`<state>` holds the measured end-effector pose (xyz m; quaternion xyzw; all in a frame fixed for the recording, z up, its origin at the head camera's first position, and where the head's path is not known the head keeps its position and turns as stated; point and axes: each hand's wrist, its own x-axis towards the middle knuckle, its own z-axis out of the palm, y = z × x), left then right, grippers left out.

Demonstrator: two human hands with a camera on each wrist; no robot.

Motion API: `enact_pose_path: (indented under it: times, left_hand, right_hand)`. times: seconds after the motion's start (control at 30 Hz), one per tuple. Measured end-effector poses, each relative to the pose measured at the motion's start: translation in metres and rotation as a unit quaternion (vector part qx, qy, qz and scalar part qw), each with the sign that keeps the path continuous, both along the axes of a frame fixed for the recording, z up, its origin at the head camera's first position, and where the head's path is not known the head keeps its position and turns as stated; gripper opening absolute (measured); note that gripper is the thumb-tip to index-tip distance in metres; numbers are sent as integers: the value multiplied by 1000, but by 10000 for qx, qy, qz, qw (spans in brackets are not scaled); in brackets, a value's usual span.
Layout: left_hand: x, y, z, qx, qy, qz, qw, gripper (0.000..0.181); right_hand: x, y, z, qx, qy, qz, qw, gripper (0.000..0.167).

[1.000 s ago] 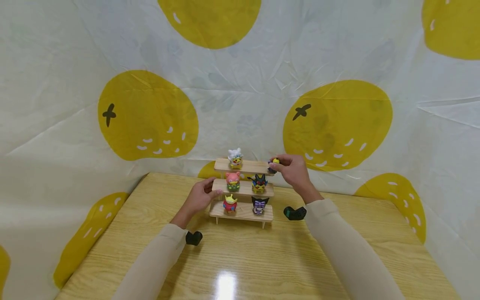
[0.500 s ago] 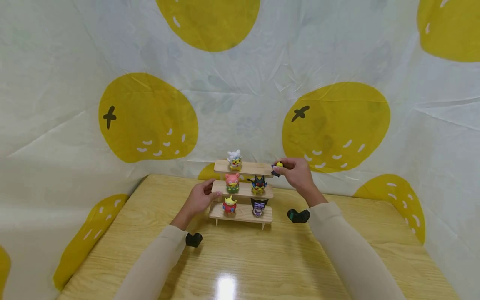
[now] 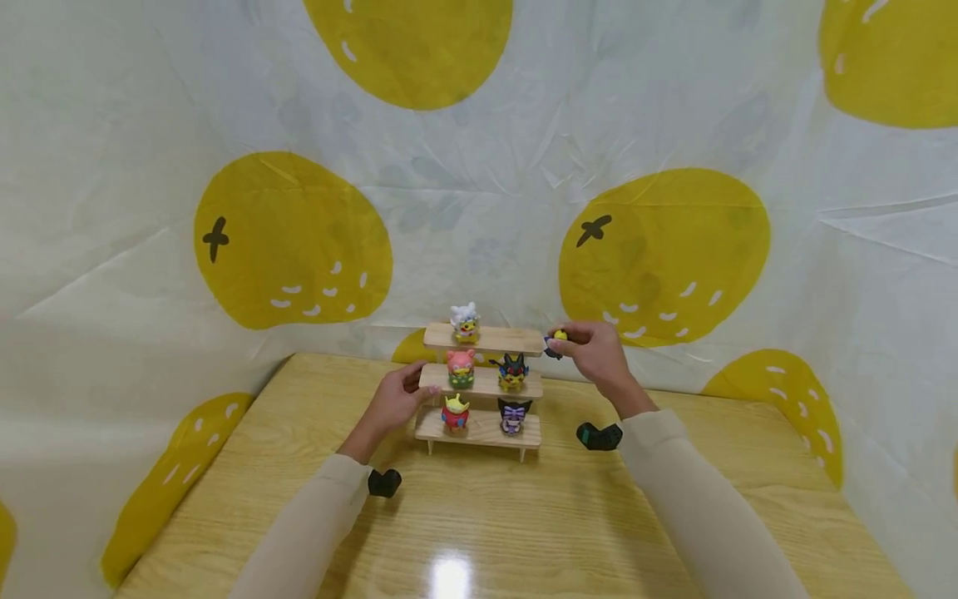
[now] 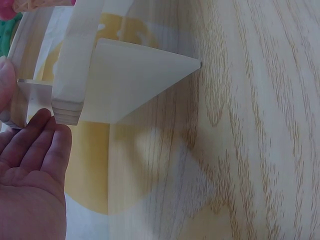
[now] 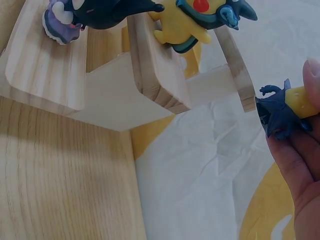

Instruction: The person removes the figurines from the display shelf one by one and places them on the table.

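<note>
A three-tier wooden display shelf [image 3: 482,427] stands on the table. My left hand [image 3: 391,406] grips the left end of its middle tier, thumb on top and fingers behind. My right hand [image 3: 599,356] pinches a small dark blue and yellow figurine [image 5: 282,112], held just off the right end of the top tier [image 3: 509,339]. On the left of the tiers sit a white-hooded figurine [image 3: 465,324], a pink-hooded one [image 3: 460,370] and a red-clothed alien figurine [image 3: 454,413]. A black-eared yellow figurine [image 3: 512,373] and a black-and-purple one [image 3: 513,416] sit on the right.
A light wooden table [image 3: 479,516] spreads in front of the shelf. Behind it hangs a white cloth [image 3: 464,225] printed with big yellow fruits. One black object [image 3: 385,482] shows by the left sleeve, another black object [image 3: 599,436] by the right.
My right hand has drawn the blue and yellow figurine to the right, from over the top tier's end to just beyond it. The left hand keeps its grip on the shelf.
</note>
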<state>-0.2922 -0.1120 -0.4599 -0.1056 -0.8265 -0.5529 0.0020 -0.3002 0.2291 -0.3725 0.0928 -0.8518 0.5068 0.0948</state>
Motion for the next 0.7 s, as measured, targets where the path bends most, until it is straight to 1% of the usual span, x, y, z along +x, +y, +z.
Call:
enact_pose_path:
  times: [0.07, 0.2, 0.47, 0.7]
  left_hand:
    - [0, -1, 0, -15, 47, -42, 10000, 65]
    - [-1, -2, -1, -24, 33, -91, 10000, 67]
    - [-2, -2, -1, 3, 71, -161, 9998, 67]
    - [-1, -1, 0, -83, 67, -121, 9999, 66]
  right_hand:
    - [1, 0, 0, -32, -9, 22, 10000, 27]
    - [3, 2, -1, -1, -81, 5, 10000, 29]
    - [2, 7, -4, 53, -154, -39, 9999, 27]
    - [3, 11, -5, 39, -224, -62, 9997, 24]
